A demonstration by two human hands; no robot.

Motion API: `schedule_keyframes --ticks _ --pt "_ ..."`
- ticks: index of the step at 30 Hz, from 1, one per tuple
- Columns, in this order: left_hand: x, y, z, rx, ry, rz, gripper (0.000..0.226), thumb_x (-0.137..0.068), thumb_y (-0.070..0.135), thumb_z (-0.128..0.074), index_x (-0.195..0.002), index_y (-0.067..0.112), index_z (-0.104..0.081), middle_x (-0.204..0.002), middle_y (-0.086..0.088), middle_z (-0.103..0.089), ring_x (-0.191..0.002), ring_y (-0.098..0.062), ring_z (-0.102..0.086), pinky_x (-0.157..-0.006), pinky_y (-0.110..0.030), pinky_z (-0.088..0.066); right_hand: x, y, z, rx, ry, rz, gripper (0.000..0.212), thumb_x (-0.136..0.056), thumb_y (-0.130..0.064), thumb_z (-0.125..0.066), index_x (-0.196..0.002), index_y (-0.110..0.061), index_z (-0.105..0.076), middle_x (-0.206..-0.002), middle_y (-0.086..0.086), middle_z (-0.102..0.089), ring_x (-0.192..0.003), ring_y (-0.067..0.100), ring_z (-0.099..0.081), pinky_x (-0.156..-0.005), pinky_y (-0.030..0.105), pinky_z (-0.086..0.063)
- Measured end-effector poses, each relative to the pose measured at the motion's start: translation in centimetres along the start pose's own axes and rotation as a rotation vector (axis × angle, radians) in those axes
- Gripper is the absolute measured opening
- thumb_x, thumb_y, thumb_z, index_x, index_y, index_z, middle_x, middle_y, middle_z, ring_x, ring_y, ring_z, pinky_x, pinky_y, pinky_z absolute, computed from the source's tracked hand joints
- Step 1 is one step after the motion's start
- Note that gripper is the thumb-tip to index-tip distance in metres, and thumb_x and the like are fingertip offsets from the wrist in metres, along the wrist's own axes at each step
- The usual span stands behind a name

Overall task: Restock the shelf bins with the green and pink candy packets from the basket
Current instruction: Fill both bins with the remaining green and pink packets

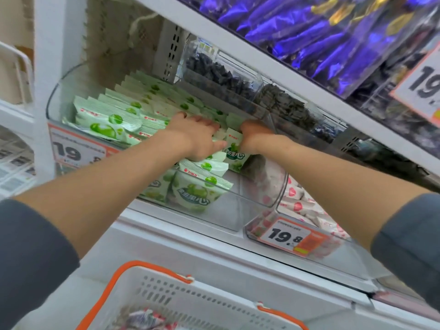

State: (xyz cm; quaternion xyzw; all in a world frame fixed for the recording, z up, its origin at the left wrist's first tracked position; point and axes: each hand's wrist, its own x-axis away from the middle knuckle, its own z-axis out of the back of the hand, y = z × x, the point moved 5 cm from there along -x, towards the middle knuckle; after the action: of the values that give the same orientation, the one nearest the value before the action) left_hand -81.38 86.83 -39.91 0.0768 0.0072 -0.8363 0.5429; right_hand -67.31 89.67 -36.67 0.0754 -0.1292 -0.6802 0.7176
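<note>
The fingers (pixel 209 123) of the left hand (pixel 195 136) lie fairly straight and spread, pressing flat on the green candy packets (pixel 107 122), with the thumb reaching toward one upright packet (pixel 234 151) in the gap between the two hands. The right hand (pixel 256 138) touches that packet from the other side, but its fingers are buried among the wrappers, so I cannot tell whether they grip it or only push. Judging by the pose, the left hand holds the stack back to make room while the right eases stock into the row. All this happens inside the clear bin (pixel 53 96), which is well filled with green packets standing in rows at the back and lying loosely at the front. Just beside it on the right, a second clear bin (pixel 333 248) with a price tag (pixel 284 235) holds pink candy packets (pixel 297 206). Below, the white basket (pixel 214 303) with orange handles shows a few more pink-marked wrappers (pixel 145 317), so the pink restocking looks not yet finished. Above, purple packets (pixel 309 32) fill the upper shelf.
</note>
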Motion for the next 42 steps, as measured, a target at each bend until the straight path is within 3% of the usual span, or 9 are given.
schedule_keyframes --ticks 9,14,22,24,27,31,34,37,42 --pt "0.5 0.3 0.4 0.013 -0.006 -0.009 0.068 -0.096 0.065 -0.016 -0.153 0.027 -0.02 -0.161 0.002 -0.019 -0.148 -0.019 -0.018 -0.117 -0.047 -0.018 -0.9 0.7 1.8 -0.043 0.038 0.017 0.033 -0.081 -0.026 -0.07 -0.065 -0.014 -0.045 -0.067 0.001 -0.049 -0.058 0.015 -0.051 -0.044 0.021 -0.028" --pt "0.6 0.3 0.5 0.012 -0.008 -0.012 0.068 -0.096 0.064 -0.015 -0.154 0.027 -0.019 -0.161 0.001 -0.02 -0.148 -0.019 -0.019 -0.117 -0.048 -0.018 -1.8 0.8 1.2 -0.086 0.007 0.001 0.027 -0.085 -0.029 -0.068 -0.081 -0.01 -0.049 -0.074 0.001 -0.049 -0.061 0.013 -0.048 -0.046 0.023 -0.03" --pt "0.5 0.4 0.6 0.087 -0.014 -0.013 0.065 -0.097 0.063 -0.022 -0.153 0.029 -0.023 -0.16 0.0 -0.026 -0.146 -0.02 -0.024 -0.117 -0.046 -0.017 -0.8 1.1 1.8 -0.138 0.139 -0.03 0.019 -0.086 -0.005 -0.056 -0.07 -0.009 -0.047 -0.072 0.007 -0.047 -0.072 0.023 -0.05 -0.047 0.024 -0.032" --pt "1.2 0.4 1.6 0.234 0.04 0.013 0.057 -0.098 0.057 -0.032 -0.148 0.029 -0.037 -0.149 -0.004 -0.044 -0.137 -0.023 -0.04 -0.114 -0.042 -0.026 0.2 0.8 2.2 -0.194 0.189 -0.024 0.007 -0.087 -0.005 -0.057 -0.086 -0.008 -0.063 -0.088 0.009 -0.061 -0.084 0.027 -0.059 -0.063 0.025 -0.048" --pt "3.2 0.9 4.7 0.467 0.255 0.077 0.032 -0.094 0.037 -0.05 -0.122 0.026 -0.063 -0.115 -0.002 -0.069 -0.105 -0.025 -0.062 -0.09 -0.036 -0.05 3.6 0.2 2.9 -0.289 0.314 0.068 0.025 -0.085 -0.011 -0.056 -0.107 -0.013 -0.068 -0.107 0.008 -0.067 -0.098 0.027 -0.063 -0.083 0.029 -0.052" --pt "6.7 4.6 6.9 0.551 0.323 0.165 0.006 -0.083 0.03 -0.056 -0.083 0.025 -0.059 -0.085 0.003 -0.066 -0.082 -0.025 -0.061 -0.067 -0.033 -0.047 11.2 -0.2 3.1 -0.472 0.576 0.308 0.022 -0.077 -0.014 -0.054 -0.091 -0.014 -0.071 -0.087 0.005 -0.069 -0.083 0.027 -0.064 -0.072 0.041 -0.053" --pt "10.0 8.2 6.4 0.548 0.286 0.229 0.013 -0.082 0.034 -0.057 -0.081 0.02 -0.056 -0.079 0.001 -0.062 -0.078 -0.027 -0.057 -0.062 -0.031 -0.039 16.3 0.5 1.2 -0.616 0.65 0.363 0.019 -0.073 -0.014 -0.055 -0.084 -0.01 -0.07 -0.079 0.002 -0.064 -0.074 0.021 -0.059 -0.065 0.037 -0.049" --pt "13.7 10.1 3.2 0.631 0.158 0.31 0.013 -0.082 0.032 -0.058 -0.08 0.019 -0.059 -0.074 0.0 -0.061 -0.076 -0.026 -0.058 -0.065 -0.033 -0.045 20.1 1.9 -2.8 -0.761 0.658 0.31 0.016 -0.074 -0.009 -0.058 -0.083 -0.011 -0.071 -0.078 -0.001 -0.064 -0.07 0.012 -0.055 -0.067 0.032 -0.048" --pt "18.1 14.0 -6.5 0.679 -0.296 0.297 0.018 -0.081 0.023 -0.057 -0.068 0.012 -0.063 -0.069 -0.01 -0.067 -0.074 -0.031 -0.064 -0.061 -0.032 -0.049 24.7 2.8 -13.6 -0.704 0.373 0.285 0.015 -0.08 -0.011 -0.059 -0.089 -0.013 -0.07 -0.088 -0.002 -0.066 -0.078 0.017 -0.059 -0.067 0.028 -0.041"
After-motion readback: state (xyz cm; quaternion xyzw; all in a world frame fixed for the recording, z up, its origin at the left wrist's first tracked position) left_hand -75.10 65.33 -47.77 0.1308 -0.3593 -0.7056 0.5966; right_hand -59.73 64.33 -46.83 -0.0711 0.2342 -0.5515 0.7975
